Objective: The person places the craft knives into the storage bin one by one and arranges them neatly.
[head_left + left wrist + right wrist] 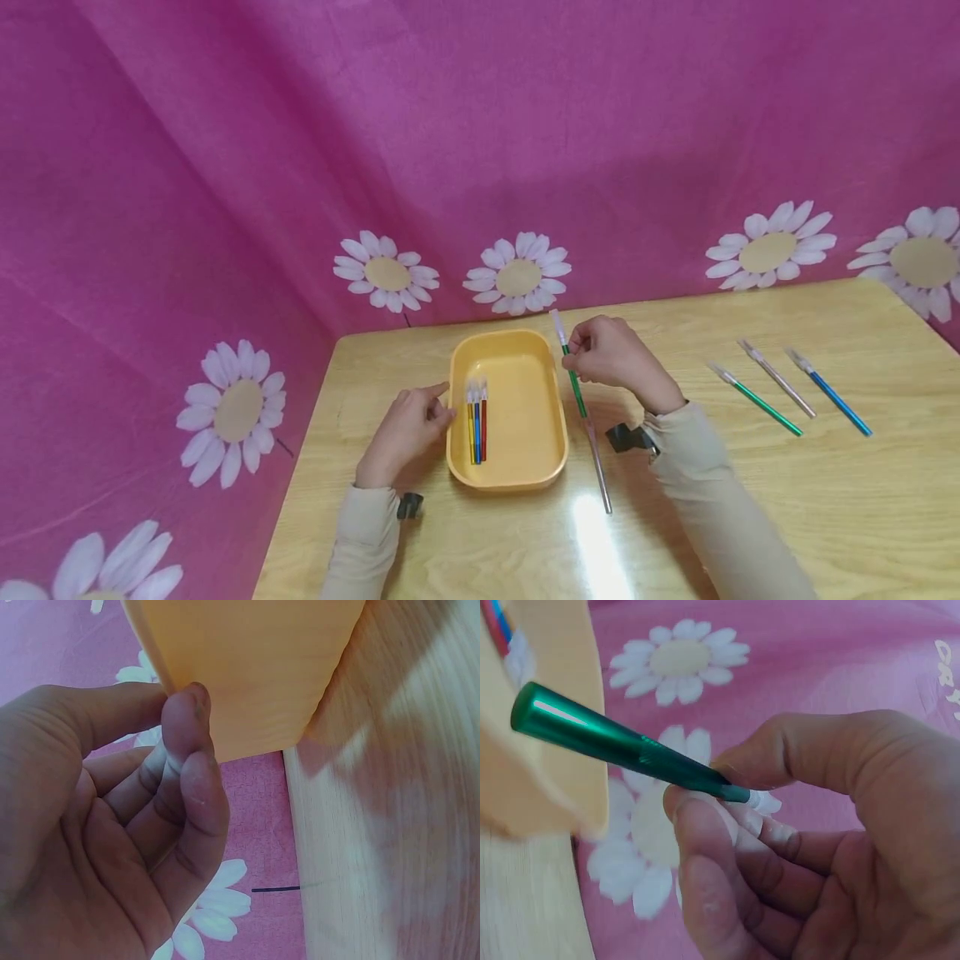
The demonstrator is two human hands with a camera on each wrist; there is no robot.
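My right hand pinches a green craft knife near its clear-capped end, between thumb and fingertips. The knife is held just beyond the right side of a yellow plastic tray. At the tray's left rim, my left hand grips the edge between thumb and index finger; the left wrist view shows the fingertips at that rim. Inside the tray, along its left side, lie a yellow craft knife, a blue craft knife and a red craft knife, caps pointing away.
A pinkish craft knife lies on the wooden table right of the tray. Farther right lie another green knife, a pink knife and a blue knife. A magenta daisy-print cloth hangs behind and left.
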